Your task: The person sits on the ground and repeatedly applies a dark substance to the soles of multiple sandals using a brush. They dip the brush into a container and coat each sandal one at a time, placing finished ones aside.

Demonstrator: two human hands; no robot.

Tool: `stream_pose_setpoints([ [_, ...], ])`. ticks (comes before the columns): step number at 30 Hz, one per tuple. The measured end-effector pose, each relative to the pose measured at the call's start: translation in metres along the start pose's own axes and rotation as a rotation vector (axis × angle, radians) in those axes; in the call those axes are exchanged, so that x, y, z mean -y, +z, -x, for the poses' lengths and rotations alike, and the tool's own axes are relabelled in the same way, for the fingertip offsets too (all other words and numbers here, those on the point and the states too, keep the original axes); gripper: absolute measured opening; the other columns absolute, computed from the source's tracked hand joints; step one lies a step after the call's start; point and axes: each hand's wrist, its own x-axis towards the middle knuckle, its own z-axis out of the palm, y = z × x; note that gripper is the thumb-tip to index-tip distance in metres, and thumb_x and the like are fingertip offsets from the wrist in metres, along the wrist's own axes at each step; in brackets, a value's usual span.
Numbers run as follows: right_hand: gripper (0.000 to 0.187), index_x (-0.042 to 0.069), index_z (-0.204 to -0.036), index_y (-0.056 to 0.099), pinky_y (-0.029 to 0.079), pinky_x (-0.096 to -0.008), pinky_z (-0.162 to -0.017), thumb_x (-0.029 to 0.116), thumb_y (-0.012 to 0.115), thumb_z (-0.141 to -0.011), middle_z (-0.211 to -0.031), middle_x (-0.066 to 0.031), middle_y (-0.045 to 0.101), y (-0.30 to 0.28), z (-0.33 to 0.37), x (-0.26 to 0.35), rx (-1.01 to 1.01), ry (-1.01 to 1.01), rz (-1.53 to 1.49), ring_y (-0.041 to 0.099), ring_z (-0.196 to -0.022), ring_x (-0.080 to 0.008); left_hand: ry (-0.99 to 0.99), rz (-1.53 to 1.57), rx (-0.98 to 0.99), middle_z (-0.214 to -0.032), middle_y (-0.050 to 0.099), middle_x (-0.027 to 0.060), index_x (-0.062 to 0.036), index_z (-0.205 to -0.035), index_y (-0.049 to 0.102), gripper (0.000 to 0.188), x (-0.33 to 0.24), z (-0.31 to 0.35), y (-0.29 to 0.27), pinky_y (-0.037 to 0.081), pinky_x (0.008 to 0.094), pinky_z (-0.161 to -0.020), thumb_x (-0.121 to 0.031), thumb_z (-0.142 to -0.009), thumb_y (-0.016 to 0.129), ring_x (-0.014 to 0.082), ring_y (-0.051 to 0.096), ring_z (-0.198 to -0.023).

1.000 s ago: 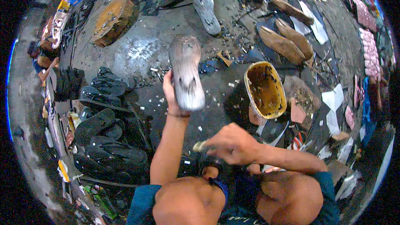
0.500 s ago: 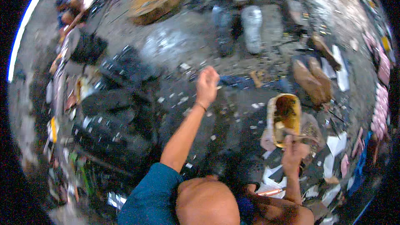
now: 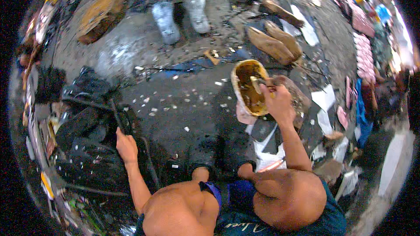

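My right hand (image 3: 280,102) is closed round a short brush (image 3: 259,86) with a pale end, over a yellow-rimmed tub (image 3: 236,88) that is coated inside with brown, glue-like matter. Where the brush touches the tub is hard to make out. On the left, my left hand (image 3: 127,146) has its fingers closed at the lower end of a thin black strip (image 3: 115,111), beside a heap of black sheet material (image 3: 87,126). Motion blurs the strip, and the fingertips are partly hidden.
Brown shoe-shaped forms (image 3: 270,44) lie beyond the tub. Two grey soles (image 3: 197,11) rest at the far side, right of a round wooden block (image 3: 100,17). White scraps (image 3: 323,98) and pink braided pieces (image 3: 364,57) lie to the right. Small pale bits litter the dark ground.
My left hand has come down from mid-scene to the black heap on the left and closed there. The right hand still has the brush at the tub. The view has shifted rightward.
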Motion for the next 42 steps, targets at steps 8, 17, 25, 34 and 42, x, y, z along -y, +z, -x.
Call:
stream_pose_setpoints([
  [8,0.031,0.002,-0.102,0.066,0.050,-0.0460,-0.082,0.031,0.069,-0.090,-0.091,-0.0199,0.065,0.008,-0.008,-0.001,-0.008,-0.114,0.233,0.063,-0.092,-0.0376,0.488,0.628,0.480,-0.094,0.067,0.0100,0.0033,-0.125,0.061,0.034,-0.092,0.049,0.056,0.048,0.0275,-0.064,-0.005,-0.093,0.057,0.0135,0.055,-0.067],
  [17,0.036,-0.004,-0.103,0.061,0.049,-0.0470,-0.086,0.024,0.073,-0.083,-0.115,-0.0275,0.059,-0.072,0.068,-0.016,0.375,-0.114,0.491,0.059,-0.105,-0.0441,0.715,0.492,0.155,-0.127,0.059,0.0197,0.0048,-0.119,0.060,0.041,-0.119,0.110,0.072,0.044,0.0447,-0.102,-0.016,-0.086,0.072,0.0368,0.056,-0.118],
  [25,0.032,0.000,-0.118,0.063,0.053,-0.0314,-0.083,0.020,0.068,-0.094,-0.104,-0.0093,0.070,-0.058,0.056,0.035,0.548,0.311,-0.739,0.066,-0.094,-0.0174,1.012,0.207,0.323,-0.161,0.027,0.0168,-0.0070,-0.146,0.045,0.074,-0.172,0.046,0.104,0.022,0.0523,-0.118,-0.047,-0.087,0.066,0.0381,0.027,-0.146],
  [34,0.024,0.008,-0.109,0.071,0.055,-0.0347,-0.085,0.007,0.073,-0.085,-0.105,-0.0110,0.073,0.001,-0.005,0.122,0.180,-0.391,-0.672,0.070,-0.096,-0.0245,-0.236,1.994,1.306,-0.111,0.070,0.0129,-0.0023,-0.122,0.063,0.051,-0.239,0.024,0.039,0.056,0.0414,-0.088,-0.041,-0.104,0.036,0.0273,0.069,-0.096],
  [42,0.019,0.007,-0.106,0.070,0.055,-0.0381,-0.071,0.009,0.071,-0.087,-0.083,-0.0102,0.071,0.015,-0.038,0.106,0.022,-0.320,-0.493,0.069,-0.074,-0.0310,-0.515,1.666,1.003,-0.131,0.061,0.0158,-0.0051,-0.139,0.052,0.064,-0.247,0.066,-0.008,0.052,0.0468,-0.099,-0.053,-0.102,0.035,0.0321,0.063,-0.114],
])
